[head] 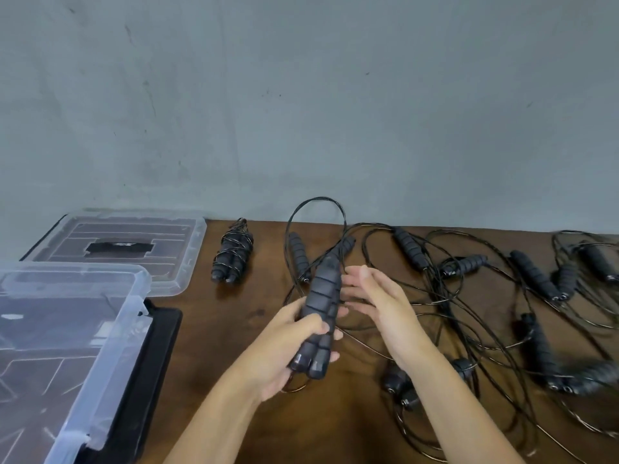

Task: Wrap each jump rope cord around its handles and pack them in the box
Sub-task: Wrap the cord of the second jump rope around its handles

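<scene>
My left hand [284,346] grips a pair of black ribbed jump rope handles [321,306] held side by side, butt ends toward me, above the wooden table. Their thin black cord [316,204] loops up behind them. My right hand [378,296] is just right of the handles, fingers extended and blurred; whether it holds the cord I cannot tell. One wrapped rope bundle [232,252] lies at the back of the table. The clear plastic box [67,329] stands at the left front.
The box's clear lid [134,242] lies flat behind the box. Several loose jump ropes [469,262] with tangled black cords cover the right half of the brown table [234,329]. A grey wall rises behind the table.
</scene>
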The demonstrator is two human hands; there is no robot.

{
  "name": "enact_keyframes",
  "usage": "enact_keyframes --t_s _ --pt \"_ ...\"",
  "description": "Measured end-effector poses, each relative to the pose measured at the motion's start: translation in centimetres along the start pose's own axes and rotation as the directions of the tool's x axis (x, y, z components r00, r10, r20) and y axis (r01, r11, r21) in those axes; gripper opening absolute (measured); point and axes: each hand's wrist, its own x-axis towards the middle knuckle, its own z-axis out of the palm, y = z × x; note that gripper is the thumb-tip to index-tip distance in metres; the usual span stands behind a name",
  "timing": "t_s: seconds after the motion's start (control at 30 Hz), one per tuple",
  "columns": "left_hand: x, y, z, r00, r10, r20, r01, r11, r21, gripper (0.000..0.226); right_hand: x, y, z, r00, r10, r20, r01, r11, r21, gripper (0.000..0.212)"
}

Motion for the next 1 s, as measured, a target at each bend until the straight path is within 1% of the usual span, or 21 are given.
enact_keyframes --t_s 0.03,0.07,0.1,0.13,0.2,0.27,0.33,0.43,0.53,0.6,0.7,0.77,0.83,0.93,1.0 --pt "0.0 0.6 0.5 0.996 0.017 0.085 -0.009 0.995 -0.096 0.059 -0.3 -1.0 -0.2 0.997 -0.021 0.074 0.020 1.000 0.005 0.047" --pt "0.0 1.1 1.0 0.987 0.039 0.153 -0.015 0.989 -0.150 0.058 -0.6 -2.0 -0.5 0.990 -0.045 0.137 0.045 0.999 0.000 0.044" --pt "0.0 1.5 1.4 0.978 0.058 0.202 -0.019 0.982 -0.188 0.058 -0.8 -3.1 -0.8 0.984 -0.061 0.167 0.064 0.998 -0.009 0.041" --pt "0.2 1.7 1.9 0.968 0.074 0.241 -0.017 0.973 -0.231 0.057 -0.9 -4.2 -1.1 0.985 -0.070 0.157 0.074 0.997 -0.020 0.036" --pt "0.7 2.1 2.8 0.954 0.094 0.285 0.007 0.943 -0.333 0.058 -0.7 -6.0 -2.0 0.993 -0.090 0.082 0.094 0.995 -0.039 0.027" --pt "1.2 2.5 4.0 0.947 0.113 0.302 0.026 0.907 -0.421 0.060 -0.5 -7.3 -3.0 0.993 -0.110 0.048 0.112 0.993 -0.046 0.024" --pt "1.5 3.2 5.3 0.939 0.144 0.312 0.016 0.889 -0.457 0.054 -0.4 -8.5 -3.9 0.991 -0.131 0.041 0.131 0.991 -0.012 0.023" --pt "1.9 4.5 7.0 0.918 0.175 0.355 0.007 0.889 -0.458 0.051 0.1 -10.0 -5.3 0.989 -0.145 0.035 0.143 0.989 0.043 0.022" --pt "2.6 5.8 8.5 0.917 0.185 0.353 -0.001 0.888 -0.460 0.052 0.8 -11.6 -6.8 0.983 -0.172 0.064 0.167 0.983 0.076 0.025" --pt "2.9 6.4 9.6 0.914 0.191 0.359 -0.026 0.908 -0.417 0.050 1.2 -12.6 -7.6 0.972 -0.198 0.130 0.193 0.980 0.048 0.026" --pt "3.1 6.7 11.6 0.909 0.202 0.364 -0.071 0.937 -0.342 0.055 1.5 -14.3 -8.3 0.938 -0.192 0.287 0.193 0.981 0.027 0.031" --pt "3.1 6.6 12.5 0.915 0.204 0.347 -0.067 0.928 -0.367 0.060 1.8 -15.3 -8.8 0.912 -0.213 0.351 0.221 0.975 0.018 0.029" --pt "3.2 6.7 12.9 0.921 0.201 0.334 -0.064 0.923 -0.379 0.064 2.2 -15.8 -9.3 0.897 -0.234 0.376 0.251 0.968 0.003 0.028" --pt "3.1 7.1 13.1 0.914 0.184 0.361 -0.096 0.964 -0.248 0.070 2.7 -16.1 -9.5 0.891 -0.257 0.373 0.287 0.958 -0.026 0.026" --pt "2.9 7.5 13.7 0.940 0.147 0.308 -0.101 0.982 -0.160 0.083 3.0 -16.3 -9.8 0.888 -0.288 0.359 0.322 0.946 -0.038 0.024"
